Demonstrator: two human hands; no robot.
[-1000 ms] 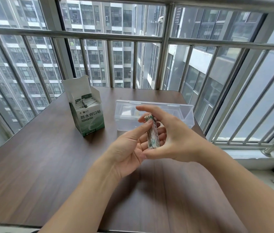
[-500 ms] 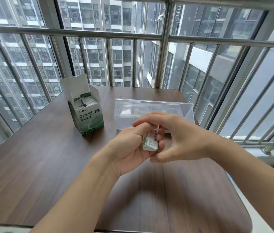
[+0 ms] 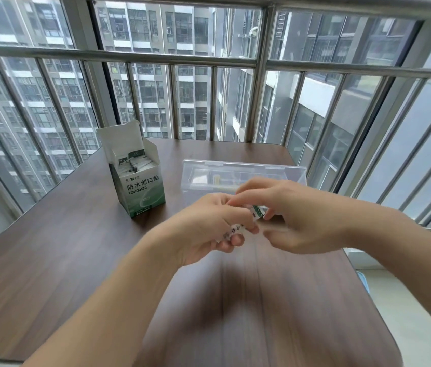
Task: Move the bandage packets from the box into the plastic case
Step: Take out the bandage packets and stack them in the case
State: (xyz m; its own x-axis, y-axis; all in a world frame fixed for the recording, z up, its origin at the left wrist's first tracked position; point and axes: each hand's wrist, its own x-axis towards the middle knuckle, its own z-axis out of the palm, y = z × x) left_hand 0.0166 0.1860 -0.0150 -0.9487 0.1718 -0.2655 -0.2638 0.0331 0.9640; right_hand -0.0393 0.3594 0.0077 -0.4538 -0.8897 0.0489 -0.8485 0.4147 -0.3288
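Both hands closed on one small stack of bandage packets (image 3: 258, 211), left hand (image 3: 209, 226) and right hand (image 3: 296, 218) meeting just short of the plastic case (image 3: 243, 173), while the box (image 3: 141, 189) beyond the left hand looks far from emptied.

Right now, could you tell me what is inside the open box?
White bandage packets stand packed upright in the box, tops showing. How many remain is hidden by its walls.

Both hands, left (image 3: 203, 229) and right (image 3: 296, 215), pinch bandage packets (image 3: 258, 211) before the plastic case (image 3: 243, 173).
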